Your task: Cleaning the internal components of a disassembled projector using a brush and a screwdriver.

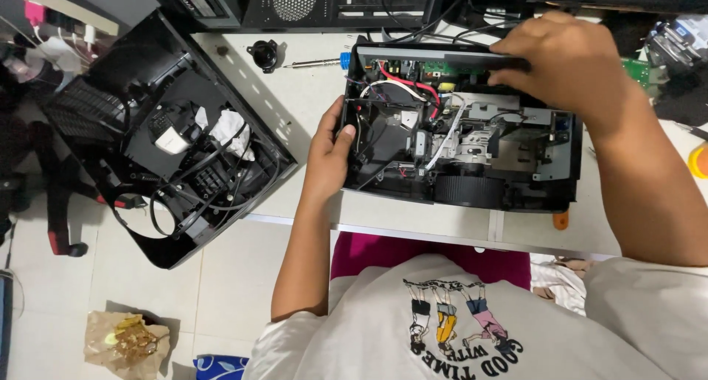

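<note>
Opened device chassis [461, 140] sits on desk [295, 99], centre-right. Left hand [328, 155] on its left edge; right hand [564, 55] on its far rim. Removed cover shell [169, 144] lies to the left, overhanging desk edge. Screwdriver [317, 63] & small cap [264, 54] behind, betw. the two. Paper bag [125, 339] on floor, lower left.

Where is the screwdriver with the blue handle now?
The screwdriver lies on the white table at top centre, between a black cap and the opened device.
</note>
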